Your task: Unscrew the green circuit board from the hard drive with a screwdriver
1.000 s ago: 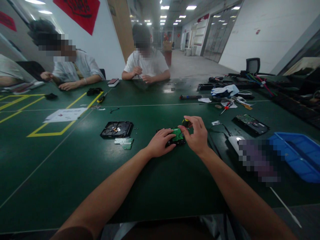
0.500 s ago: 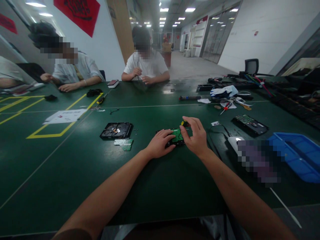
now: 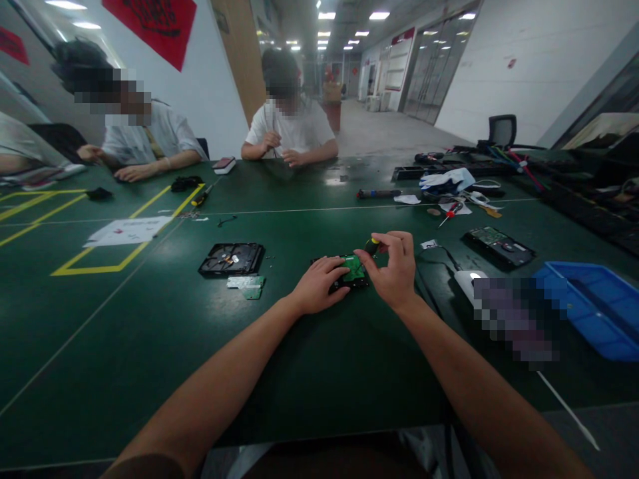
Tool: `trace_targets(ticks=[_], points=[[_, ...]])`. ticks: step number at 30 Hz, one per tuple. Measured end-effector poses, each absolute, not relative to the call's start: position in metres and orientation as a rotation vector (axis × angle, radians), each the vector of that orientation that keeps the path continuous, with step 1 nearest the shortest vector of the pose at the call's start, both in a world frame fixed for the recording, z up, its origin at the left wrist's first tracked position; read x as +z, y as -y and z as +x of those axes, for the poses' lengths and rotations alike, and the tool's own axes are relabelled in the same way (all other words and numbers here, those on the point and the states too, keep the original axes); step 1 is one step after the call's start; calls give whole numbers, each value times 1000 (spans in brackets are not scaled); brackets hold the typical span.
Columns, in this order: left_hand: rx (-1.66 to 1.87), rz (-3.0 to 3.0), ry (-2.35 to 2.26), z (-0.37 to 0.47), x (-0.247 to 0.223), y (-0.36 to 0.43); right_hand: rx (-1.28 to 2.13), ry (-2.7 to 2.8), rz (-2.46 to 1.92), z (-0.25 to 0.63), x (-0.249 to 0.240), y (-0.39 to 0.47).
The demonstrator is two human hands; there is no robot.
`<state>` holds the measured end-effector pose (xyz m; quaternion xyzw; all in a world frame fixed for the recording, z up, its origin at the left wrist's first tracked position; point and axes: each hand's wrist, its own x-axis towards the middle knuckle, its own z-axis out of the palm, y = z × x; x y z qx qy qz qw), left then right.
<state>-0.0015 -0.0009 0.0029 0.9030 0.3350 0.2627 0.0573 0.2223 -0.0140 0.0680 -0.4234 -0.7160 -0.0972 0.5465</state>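
A hard drive [image 3: 355, 267] with a green circuit board facing up lies on the table in front of me. My left hand [image 3: 318, 286] grips its left part, fingers across the top and thumb along the near edge. Over the right part, my right hand [image 3: 396, 271] pinches a small yellow-and-black screwdriver [image 3: 371, 247], its handle leaning to the right and its shaft pointing down at the board. The tip is too small to make out. Left of my hands rests another hard drive [image 3: 231, 259], with a loose circuit board [image 3: 248, 286] just below it.
Tiny screws lie by the left drive. On the right are a third hard drive [image 3: 498, 247], a blue bin [image 3: 594, 313], a partly blurred device with a cable, and a red screwdriver [image 3: 452, 211]. Two people [image 3: 292, 130] [image 3: 150, 136] sit across the green table [image 3: 150, 359].
The screwdriver in my right hand has tilted to the right, and more of its handle shows. My left hand stays on the hard drive.
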Motion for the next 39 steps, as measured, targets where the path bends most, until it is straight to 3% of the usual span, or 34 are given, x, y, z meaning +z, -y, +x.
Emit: trace_targets(ticks=[39], points=[[775, 2736, -1031, -1, 1, 0, -79, 1717, -936, 222, 70, 16]])
